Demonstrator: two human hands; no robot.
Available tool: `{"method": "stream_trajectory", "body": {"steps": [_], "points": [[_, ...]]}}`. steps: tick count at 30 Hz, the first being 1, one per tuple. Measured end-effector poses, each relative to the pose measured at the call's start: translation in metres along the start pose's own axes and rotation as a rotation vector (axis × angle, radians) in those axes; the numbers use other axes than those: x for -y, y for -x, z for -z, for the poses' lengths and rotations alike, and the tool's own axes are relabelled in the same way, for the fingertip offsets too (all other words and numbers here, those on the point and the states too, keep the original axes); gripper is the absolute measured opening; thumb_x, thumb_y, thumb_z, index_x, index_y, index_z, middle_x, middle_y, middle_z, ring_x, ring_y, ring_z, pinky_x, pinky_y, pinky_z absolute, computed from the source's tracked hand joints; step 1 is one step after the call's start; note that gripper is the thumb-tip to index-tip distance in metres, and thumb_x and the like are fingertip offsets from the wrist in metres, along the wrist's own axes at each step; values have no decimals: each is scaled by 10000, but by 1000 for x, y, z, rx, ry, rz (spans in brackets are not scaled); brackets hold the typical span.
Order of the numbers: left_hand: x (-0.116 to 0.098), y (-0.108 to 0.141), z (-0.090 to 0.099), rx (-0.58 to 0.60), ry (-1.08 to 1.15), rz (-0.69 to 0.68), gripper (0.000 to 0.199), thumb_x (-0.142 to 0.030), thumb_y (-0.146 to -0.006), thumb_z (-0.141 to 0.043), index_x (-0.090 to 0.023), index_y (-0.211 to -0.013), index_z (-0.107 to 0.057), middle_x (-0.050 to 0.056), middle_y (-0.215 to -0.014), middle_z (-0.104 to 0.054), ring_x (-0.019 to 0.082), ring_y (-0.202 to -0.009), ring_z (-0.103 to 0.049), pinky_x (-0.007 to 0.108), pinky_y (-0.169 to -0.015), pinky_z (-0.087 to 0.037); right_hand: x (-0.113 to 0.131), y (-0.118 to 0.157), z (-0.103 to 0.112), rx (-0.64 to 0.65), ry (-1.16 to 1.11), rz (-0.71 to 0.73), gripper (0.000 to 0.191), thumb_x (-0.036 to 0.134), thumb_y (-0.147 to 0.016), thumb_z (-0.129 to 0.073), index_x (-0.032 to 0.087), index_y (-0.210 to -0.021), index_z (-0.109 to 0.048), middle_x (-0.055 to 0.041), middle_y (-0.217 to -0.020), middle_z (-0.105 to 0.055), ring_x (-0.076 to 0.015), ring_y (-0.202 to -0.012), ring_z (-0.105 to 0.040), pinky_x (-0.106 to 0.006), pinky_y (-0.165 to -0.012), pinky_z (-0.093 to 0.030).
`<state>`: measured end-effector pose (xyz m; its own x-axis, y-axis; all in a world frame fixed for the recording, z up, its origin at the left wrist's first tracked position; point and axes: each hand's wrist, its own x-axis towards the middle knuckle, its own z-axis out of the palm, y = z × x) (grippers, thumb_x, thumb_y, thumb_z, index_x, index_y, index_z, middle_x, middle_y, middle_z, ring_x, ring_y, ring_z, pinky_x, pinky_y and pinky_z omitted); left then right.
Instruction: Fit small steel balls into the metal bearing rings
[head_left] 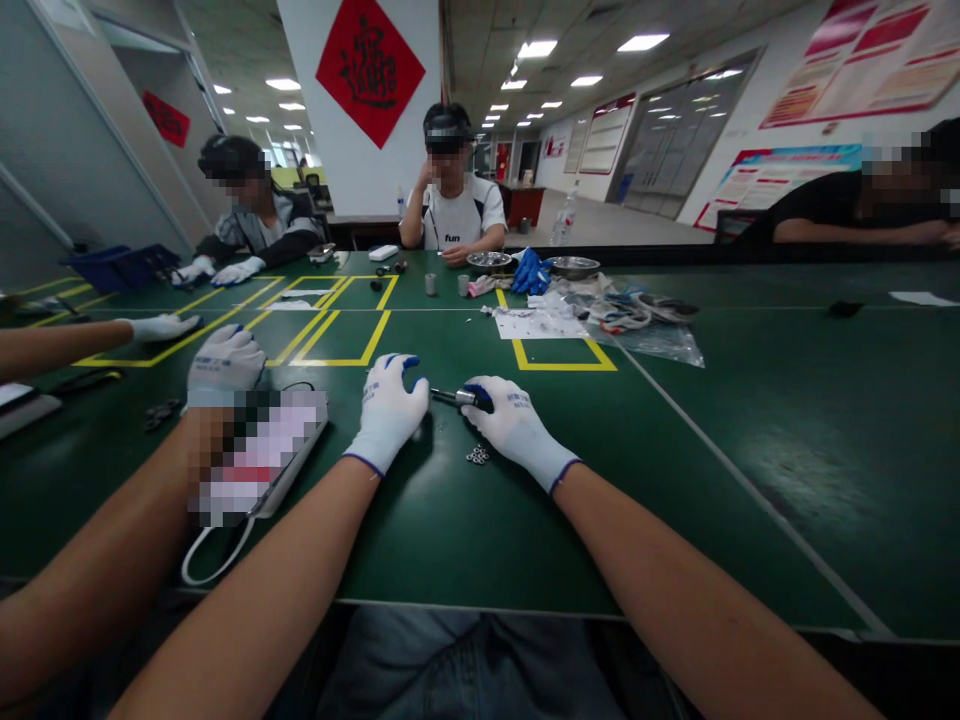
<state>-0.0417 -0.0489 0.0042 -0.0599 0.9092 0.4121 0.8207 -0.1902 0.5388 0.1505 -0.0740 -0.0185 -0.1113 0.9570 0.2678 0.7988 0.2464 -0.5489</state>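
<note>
My right hand (510,412), in a white glove with blue fingertips, is closed around a metal cylindrical tool (457,397) with a thin shaft that points left. A dark part of it shows within the fingers; its exact kind is unclear. My left hand (390,405), gloved the same way, rests near the shaft's tip. Its fingers and thumb are curved and apart, with nothing visible between them. On the green table (420,540), just below the tool, lies a small cluster of metal nuts (478,455).
Left of my arm lie a phone-like device (274,450) with a white cable and another person's gloved hand (225,365). Farther off are yellow tape outlines (566,367), metal cylinders (430,284), metal bowls (574,267), blue gloves (531,272) and plastic bags (660,335). People sit across the table.
</note>
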Motion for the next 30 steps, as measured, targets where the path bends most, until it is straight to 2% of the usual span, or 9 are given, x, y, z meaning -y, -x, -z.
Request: {"method": "stream_trajectory", "body": {"steps": [2, 5, 8, 11, 16, 20, 23, 26, 30], "points": [[6, -5, 0, 15, -192, 82, 531, -290, -900, -652, -107, -1399, -671, 230, -1573, -542, 381, -1497, -481, 516, -1256, -385, -3, -1, -1, -21, -12, 4, 335, 268, -905, -738, 227, -1237, -715, -107, -1271, -735, -312, -1187, -657, -460, -1055, -500], [11, -10, -3, 132, -372, 216, 719, -467, -964, -574, -91, -1573, -514, 272, -1706, -353, 444, -1597, -310, 639, -1276, -282, -6, -1, -4, -56, -30, 10, 328, 264, -890, -746, 234, -1216, -724, -104, -1250, -745, -318, -1179, -668, -480, -1058, -511], [11, -12, -6, 261, -457, 207, 805, -566, -1004, -437, -49, -1622, -428, 289, -1715, -325, 455, -1608, -280, 670, -1283, -216, -6, -3, -7, -105, -90, -8, 319, 230, -872, -744, 244, -1190, -731, -89, -1235, -755, -300, -1169, -689, -472, -1065, -526], [12, -12, -4, 326, -490, 151, 793, -550, -1013, -382, -23, -1601, -449, 282, -1695, -373, 440, -1596, -316, 644, -1287, -223, -7, -5, -8, -142, -189, -36, 294, 198, -843, -755, 243, -1133, -743, -72, -1175, -776, -268, -1118, -721, -436, -1040, -557], [13, -2, -1, 352, -411, 57, 715, -525, -1008, -415, -52, -1530, -543, 260, -1659, -448, 389, -1566, -401, 553, -1288, -281, -9, -9, -9, -245, -394, -126, 211, 283, -850, -774, 236, -1054, -751, -45, -1010, -812, -235, -952, -766, -396, -926, -611], [0, 18, -8, 383, -285, -62, 678, -506, -1005, -473, -68, -1514, -562, 259, -1658, -448, 387, -1572, -396, 557, -1298, -266, -11, -10, -9, -335, -484, -155, 218, 321, -842, -773, 219, -1033, -745, -47, -962, -816, -228, -914, -771, -401, -923, -623], [-13, 32, -12, 425, -164, -186, 626, -466, -992, -530, -94, -1491, -595, 239, -1645, -477, 372, -1568, -411, 549, -1305, -266, -11, -10, -7, -342, -489, -138, 219, 318, -840, -776, 211, -1028, -741, -59, -986, -817, -232, -936, -771, -412, -951, -616], [-22, 39, -9, 466, -50, -251, 539, -427, -972, -577, -153, -1429, -664, 187, -1610, -545, 353, -1536, -466, 532, -1307, -287, -10, -10, -5, -335, -450, -128, 214, 314, -849, -776, 215, -1035, -741, -64, -1031, -815, -235, -979, -767, -414, -979, -604], [-31, 41, 0, 514, 110, -293, 423, -335, -938, -609, -220, -1324, -735, 121, -1450, -699, 329, -1361, -633, 491, -1232, -418, -9, -10, -3, -329, -422, -131, 235, 334, -866, -766, 212, -1066, -741, -67, -1053, -810, -237, -988, -760, -418, -981, -599]]}}
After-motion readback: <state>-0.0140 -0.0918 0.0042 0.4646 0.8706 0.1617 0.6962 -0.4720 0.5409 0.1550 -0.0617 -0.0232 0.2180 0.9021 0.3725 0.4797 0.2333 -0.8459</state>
